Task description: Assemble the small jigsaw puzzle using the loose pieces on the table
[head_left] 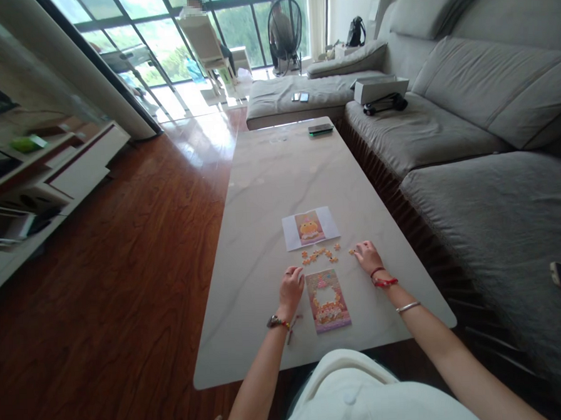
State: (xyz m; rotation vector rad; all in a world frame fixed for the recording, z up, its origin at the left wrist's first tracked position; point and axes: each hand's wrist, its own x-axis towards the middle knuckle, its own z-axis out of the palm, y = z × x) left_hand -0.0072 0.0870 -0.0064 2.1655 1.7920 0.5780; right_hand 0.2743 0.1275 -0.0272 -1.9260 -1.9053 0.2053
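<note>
Marble table (270, 185), wood floor (124, 274), grey sofa (446, 132). Left hand (291, 289) fingers loosely curled beside puzzle (327, 300); right hand (368, 257) fingers spread.

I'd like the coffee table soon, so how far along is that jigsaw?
Done: the puzzle looks filled in around its outer border. In hand: the right hand rests at the right end of the scattered pieces, and the left hand lies by the puzzle's upper left corner. Left: the white middle is unfilled, and a handful of pieces lie loose below the reference picture.
</note>
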